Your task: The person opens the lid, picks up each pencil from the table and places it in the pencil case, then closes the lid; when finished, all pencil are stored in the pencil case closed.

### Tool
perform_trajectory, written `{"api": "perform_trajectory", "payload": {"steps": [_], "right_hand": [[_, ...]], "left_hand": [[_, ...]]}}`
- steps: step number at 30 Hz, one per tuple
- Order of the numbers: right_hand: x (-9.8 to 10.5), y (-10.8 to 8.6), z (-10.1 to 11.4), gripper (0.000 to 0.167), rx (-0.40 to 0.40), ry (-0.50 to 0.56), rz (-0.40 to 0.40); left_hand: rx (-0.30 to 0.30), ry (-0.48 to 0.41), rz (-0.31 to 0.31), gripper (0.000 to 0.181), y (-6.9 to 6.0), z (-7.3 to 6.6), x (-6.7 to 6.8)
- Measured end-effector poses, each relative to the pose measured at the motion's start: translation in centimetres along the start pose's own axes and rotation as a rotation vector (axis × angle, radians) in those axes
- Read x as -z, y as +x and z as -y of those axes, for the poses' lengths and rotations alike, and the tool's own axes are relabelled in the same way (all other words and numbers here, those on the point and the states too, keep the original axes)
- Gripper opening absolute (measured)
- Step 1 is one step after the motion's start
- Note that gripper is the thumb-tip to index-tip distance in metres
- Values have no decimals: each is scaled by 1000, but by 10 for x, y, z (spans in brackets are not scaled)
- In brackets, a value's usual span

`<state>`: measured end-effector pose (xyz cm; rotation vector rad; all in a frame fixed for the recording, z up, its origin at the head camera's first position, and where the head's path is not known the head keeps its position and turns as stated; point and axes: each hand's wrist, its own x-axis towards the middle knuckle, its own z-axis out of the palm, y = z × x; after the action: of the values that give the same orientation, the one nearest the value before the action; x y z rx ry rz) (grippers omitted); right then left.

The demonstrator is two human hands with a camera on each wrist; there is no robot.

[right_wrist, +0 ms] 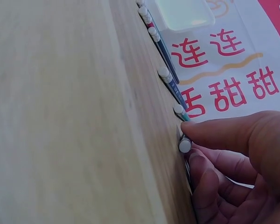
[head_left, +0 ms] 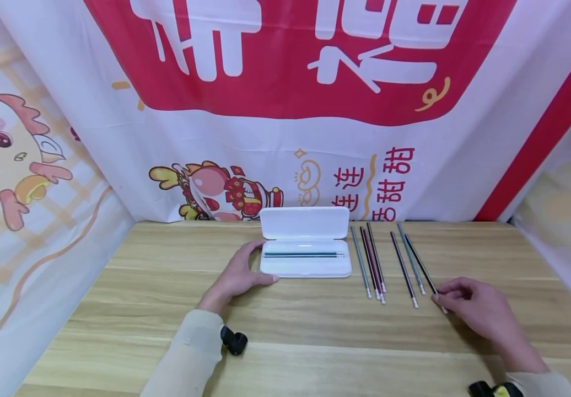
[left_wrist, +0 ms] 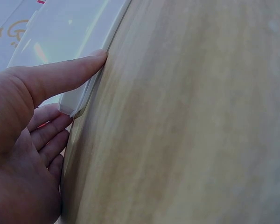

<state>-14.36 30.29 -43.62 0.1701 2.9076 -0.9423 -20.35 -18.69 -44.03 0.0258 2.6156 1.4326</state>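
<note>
In the head view, saw the white lettering [head_left: 327, 22] cut off by the top edge and both pale sleeves [head_left: 181, 358] by the bottom. Found a red character [head_left: 349, 199] partly hidden behind the open lid [head_left: 305, 223]. Could not make out print on the pencils [head_left: 404, 270]: too small. In the right wrist view, saw most of the gripped pencil [right_wrist: 185, 145] hidden by the right hand [right_wrist: 238, 163], itself cut off at the right edge. In the left wrist view, saw the white case [left_wrist: 74, 32] cut by the top edge, the tabletop [left_wrist: 177, 116] blurred.
</note>
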Motion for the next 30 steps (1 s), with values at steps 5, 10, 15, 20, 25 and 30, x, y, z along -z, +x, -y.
{"api": "perform_trajectory", "payload": {"steps": [5,10,15,20,25,30], "right_hand": [[-1,-1,-1,32,22,-13,-20],[1,0,0,30,32,-41,-32],[2,0,2,27,66,-73,-35],[1,0,5,24,72,-83,-19],[0,-1,6,22,57,-82,-2],[-1,-3,6,21,72,-100,0]], "left_hand": [[6,2,0,93,1,-1,0],[4,2,-2,93,2,0,0],[8,-3,-2,93,2,0,0],[10,5,-2,93,-1,-2,0],[8,9,0,93,-3,-2,0],[3,6,-2,94,-3,-1,0]]}}
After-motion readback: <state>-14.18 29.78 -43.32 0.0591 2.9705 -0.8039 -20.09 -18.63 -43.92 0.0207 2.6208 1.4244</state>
